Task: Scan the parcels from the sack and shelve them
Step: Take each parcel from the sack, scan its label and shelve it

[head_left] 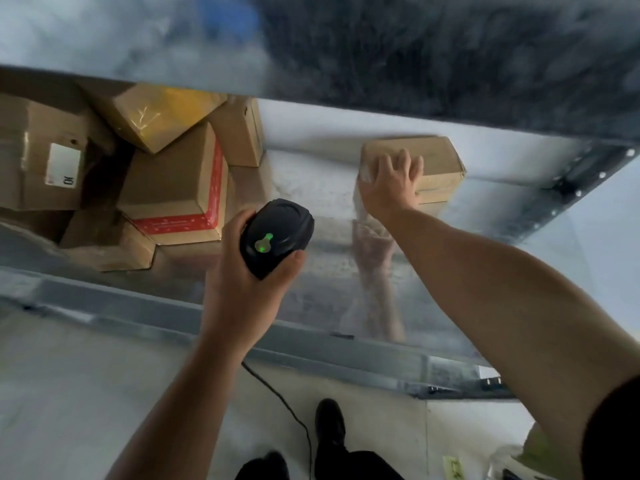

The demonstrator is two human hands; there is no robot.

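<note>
Right hand (391, 185), fingers spread, presses cardboard parcel (440, 161) on metal shelf (311, 188), centre right; left hand (242, 282) grips barcode scanner (277, 233).

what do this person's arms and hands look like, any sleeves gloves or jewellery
The left hand and right hand wear no gloves, and no ring, watch or wristband shows. Both forearms are uncovered. A dark sleeve covers the right upper arm at the frame's lower right edge. The left arm shows no sleeve before it leaves the frame.
</note>
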